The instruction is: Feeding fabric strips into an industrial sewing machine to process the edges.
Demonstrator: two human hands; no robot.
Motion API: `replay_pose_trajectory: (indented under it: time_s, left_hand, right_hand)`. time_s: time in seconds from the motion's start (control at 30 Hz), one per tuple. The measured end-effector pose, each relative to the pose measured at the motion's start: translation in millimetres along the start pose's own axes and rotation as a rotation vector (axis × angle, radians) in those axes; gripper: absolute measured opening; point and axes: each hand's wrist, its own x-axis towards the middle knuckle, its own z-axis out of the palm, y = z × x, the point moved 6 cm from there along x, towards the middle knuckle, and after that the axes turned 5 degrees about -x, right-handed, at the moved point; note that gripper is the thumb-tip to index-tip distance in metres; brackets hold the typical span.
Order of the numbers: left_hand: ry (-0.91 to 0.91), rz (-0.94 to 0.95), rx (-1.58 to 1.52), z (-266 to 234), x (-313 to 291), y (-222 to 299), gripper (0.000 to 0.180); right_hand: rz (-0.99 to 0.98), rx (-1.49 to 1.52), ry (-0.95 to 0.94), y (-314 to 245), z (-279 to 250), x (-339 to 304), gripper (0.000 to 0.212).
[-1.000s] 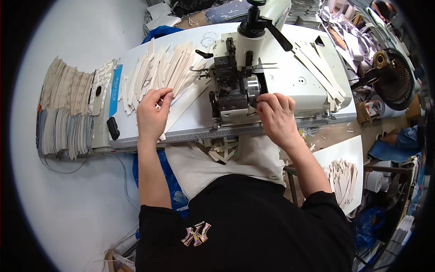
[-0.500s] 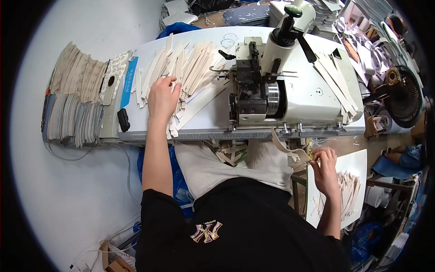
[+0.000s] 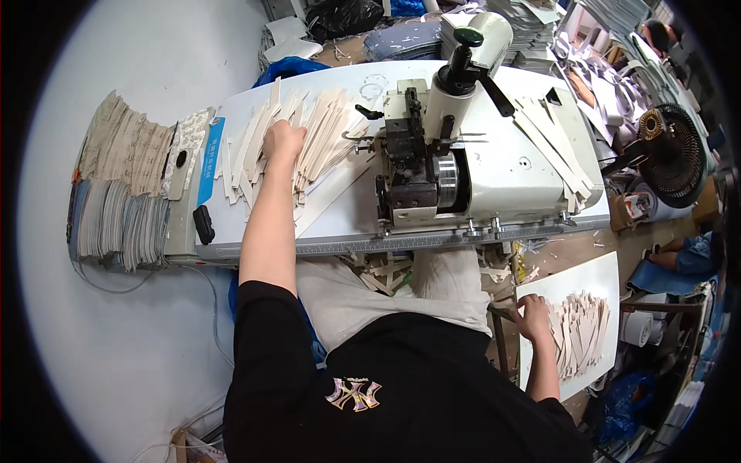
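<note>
White worktable (image 3: 351, 79): pale flat strips (image 3: 327, 127) heaped left of the bench machine (image 3: 490, 174), long axes pointing away, mostly tilting right. Left hand (image 3: 284, 140) nearer — at the heap, fingers curled; right hand (image 3: 534, 318) half-curled at the side board's (image 3: 607, 272) edge — can't tell if either holds anything.

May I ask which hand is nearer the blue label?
Left hand: it's right of the label, at the strips. The right hand is farther right, by the board.
</note>
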Motion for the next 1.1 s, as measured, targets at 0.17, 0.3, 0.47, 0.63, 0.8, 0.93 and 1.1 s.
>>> replay_pose_trajectory:
  time_s: [0.17,0.3,0.47,0.63,0.8,0.93,1.1]
  left_hand:
    - [-0.015,0.016,-0.081,-10.1,-10.3,-24.6,0.031]
    - [0.264,0.304,-0.237,-66.7,-71.4,-0.1,0.023]
    - [0.201,0.848,-0.522,-140.8,-214.1,58.4,0.026]
    - [0.257,1.167,-0.352,-151.3,-274.9,76.9,0.030]
    - [0.127,1.180,-0.404,-143.2,-279.4,107.9,0.035]
    - [-0.138,1.093,-0.505,-104.9,-273.3,127.1,0.039]
    - [-0.318,0.921,-0.494,-92.4,-245.1,132.5,0.039]
  right_hand:
    - [-0.119,0.252,0.009,-65.4,-73.6,10.3,0.023]
    - [-0.484,0.603,-0.085,-148.6,-140.6,19.8,0.022]
    - [-0.819,1.107,-0.195,-259.1,-208.6,45.2,0.031]
    - [-0.570,1.315,-0.550,-294.2,-206.0,61.0,0.041]
    - [-0.604,1.221,-0.341,-290.6,-193.6,71.8,0.039]
    - [-0.642,1.254,-0.284,-295.0,-186.7,73.3,0.034]
    - [-0.704,0.969,0.101,-278.0,-211.1,76.2,0.026]
